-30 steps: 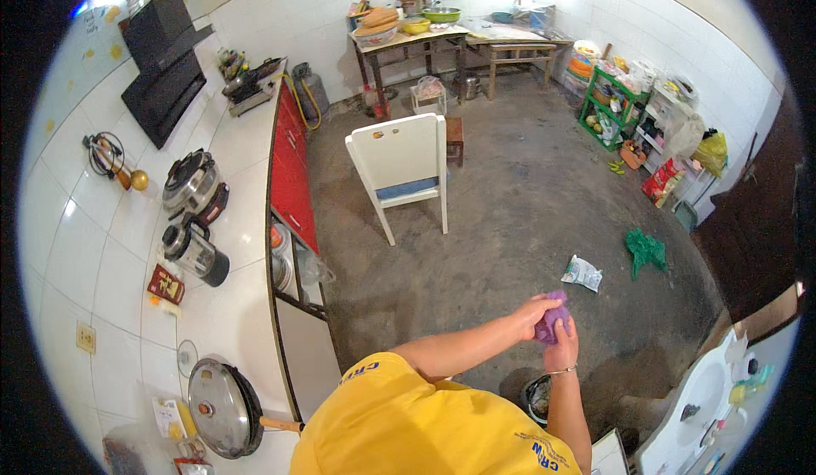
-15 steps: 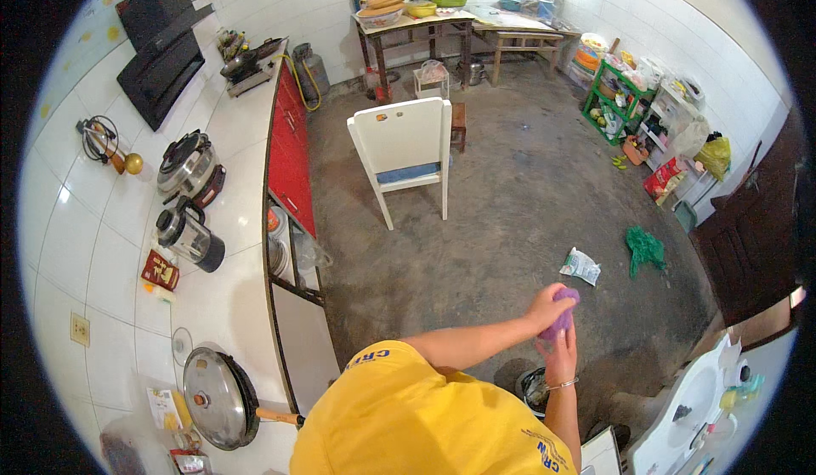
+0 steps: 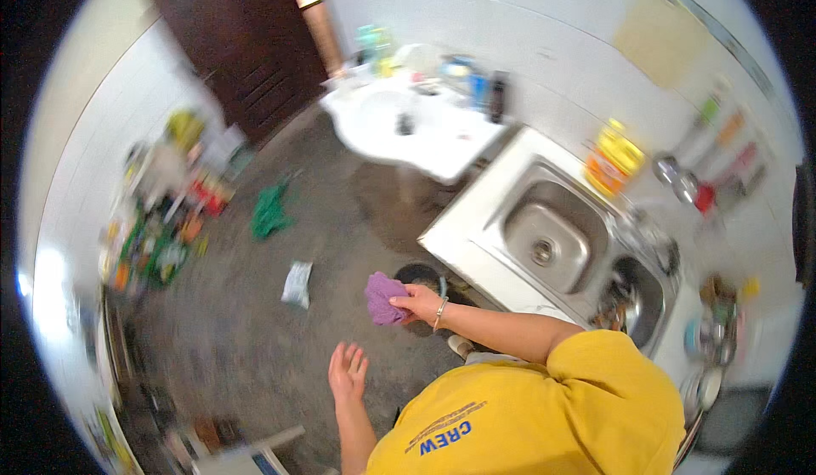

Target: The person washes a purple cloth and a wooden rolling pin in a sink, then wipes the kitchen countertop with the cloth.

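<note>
A crumpled purple cloth (image 3: 387,299) is in my right hand (image 3: 418,305), pinched between thumb and fingers in front of me. That wrist wears a silvery bracelet. My left hand (image 3: 348,371) is raised to the left of the cloth and apart from it. Its fingers are stretched out, with nothing in them. Behind my right hand a dark round bucket (image 3: 422,276) stands on the floor, partly covered by the hand and arm.
On the right, a white counter holds a steel double sink (image 3: 552,228) and a yellow jug (image 3: 613,159). A white washbasin (image 3: 374,126) stands beyond. A white packet (image 3: 297,284) and green plastic bag (image 3: 270,210) lie on the floor. A dark door (image 3: 246,50) is at the back.
The view has swung right, from the stove counter and chair to the sinks. Both hands were on the purple cloth; my left hand has let go and moved away, while the right keeps it.
</note>
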A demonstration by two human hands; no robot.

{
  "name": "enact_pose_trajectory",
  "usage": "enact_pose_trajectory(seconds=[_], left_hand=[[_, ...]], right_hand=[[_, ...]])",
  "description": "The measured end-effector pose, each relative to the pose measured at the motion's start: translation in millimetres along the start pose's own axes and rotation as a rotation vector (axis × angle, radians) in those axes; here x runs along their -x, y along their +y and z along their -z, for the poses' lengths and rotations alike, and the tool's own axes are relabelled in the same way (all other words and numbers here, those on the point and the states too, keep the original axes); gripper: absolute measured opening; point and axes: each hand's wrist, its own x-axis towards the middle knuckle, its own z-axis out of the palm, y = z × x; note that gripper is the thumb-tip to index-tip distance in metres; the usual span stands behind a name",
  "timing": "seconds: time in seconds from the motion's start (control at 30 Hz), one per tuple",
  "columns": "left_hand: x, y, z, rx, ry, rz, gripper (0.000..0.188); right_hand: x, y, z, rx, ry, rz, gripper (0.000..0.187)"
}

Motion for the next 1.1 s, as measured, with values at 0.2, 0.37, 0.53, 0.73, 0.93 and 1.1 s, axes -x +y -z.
enact_pose_trajectory(seconds=[0.2,0.37,0.53,0.73,0.93,1.1], left_hand=[[-23,7,-48,-0.068,-0.046,0.027,0.041],[-28,18,-106,-0.094,-0.234,0.013,0.035],[-22,14,-119,-0.143,-0.24,0.018,0.033],[-20,13,-74,-0.104,-0.121,0.021,0.033],[-11,24,-82,-0.089,-0.136,-0.047,0.036],[-12,9,-87,-0.185,-0.079,0.004,0.026]], right_hand=[[16,-34,159,-0.326,0.705,0.247,0.031],[3,-108,303,-0.369,0.801,0.605,0.042],[22,-157,329,-0.503,1.034,0.35,0.076],[19,-132,280,-0.014,0.975,0.349,0.083],[-21,-114,301,0.118,0.87,0.294,0.078],[-8,-115,283,0.373,0.967,0.292,0.05]])
